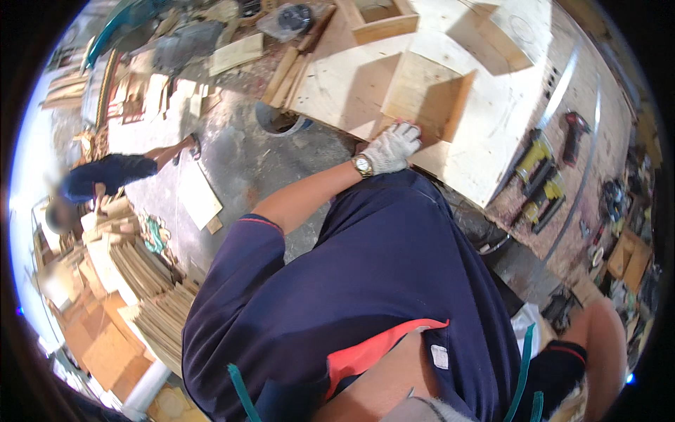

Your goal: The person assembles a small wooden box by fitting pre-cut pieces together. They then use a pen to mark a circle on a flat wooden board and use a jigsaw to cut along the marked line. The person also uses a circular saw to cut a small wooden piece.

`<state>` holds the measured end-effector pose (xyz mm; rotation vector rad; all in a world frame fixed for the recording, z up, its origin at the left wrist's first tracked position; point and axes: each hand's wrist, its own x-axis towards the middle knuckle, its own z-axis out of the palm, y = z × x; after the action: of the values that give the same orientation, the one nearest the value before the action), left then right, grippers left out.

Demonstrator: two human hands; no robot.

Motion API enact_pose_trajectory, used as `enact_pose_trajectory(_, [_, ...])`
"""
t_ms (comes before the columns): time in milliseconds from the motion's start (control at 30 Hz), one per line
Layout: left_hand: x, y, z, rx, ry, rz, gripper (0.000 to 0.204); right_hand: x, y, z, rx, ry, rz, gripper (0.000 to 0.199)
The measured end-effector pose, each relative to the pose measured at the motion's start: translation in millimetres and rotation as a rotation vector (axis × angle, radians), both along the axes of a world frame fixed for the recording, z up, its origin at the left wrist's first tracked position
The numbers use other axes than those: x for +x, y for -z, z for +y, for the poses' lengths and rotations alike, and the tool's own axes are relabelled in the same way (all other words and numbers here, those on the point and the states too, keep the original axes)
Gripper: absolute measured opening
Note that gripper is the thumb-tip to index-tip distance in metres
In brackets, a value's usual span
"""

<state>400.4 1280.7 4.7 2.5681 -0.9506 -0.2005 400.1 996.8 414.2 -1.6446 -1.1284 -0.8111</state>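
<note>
My left hand (394,148), in a white knit work glove with a wristwatch above it, reaches to the near edge of the workbench. Its fingers are bent over the near side of a wooden box (458,105), open at the top, whose side panel stands upright on the right. The box rests on a large pale plywood sheet (485,158). My right arm (598,334) is bent at the lower right, and its hand is out of view.
Two yellow-and-black tools (536,158) and a dark red power drill (573,137) lie right of the sheet. Another wooden frame (383,24) sits at the far side. A bucket (281,121) stands on the floor. At left, a person (112,176) is near stacked wood strips (144,271).
</note>
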Motion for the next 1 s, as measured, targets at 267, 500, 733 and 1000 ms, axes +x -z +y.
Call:
enact_pose_trajectory(267, [0,4,3,0.007,0.012,0.0,0.065,-2,14,10,-0.083,-0.134,0.042,0.028])
enact_pose_trajectory(500, [-3,4,2,0.004,-0.011,-0.067,0.062,-4,14,5,-0.103,-0.156,0.036,0.027])
enact_pose_trajectory(733, [-3,5,3,-0.002,-0.004,-0.086,0.067,-5,10,-1,-0.095,-0.134,0.043,0.027])
enact_pose_trajectory(1000, [1,-10,4,0.001,0.014,-0.066,0.078,16,29,-43,0.214,0.311,0.159,0.028])
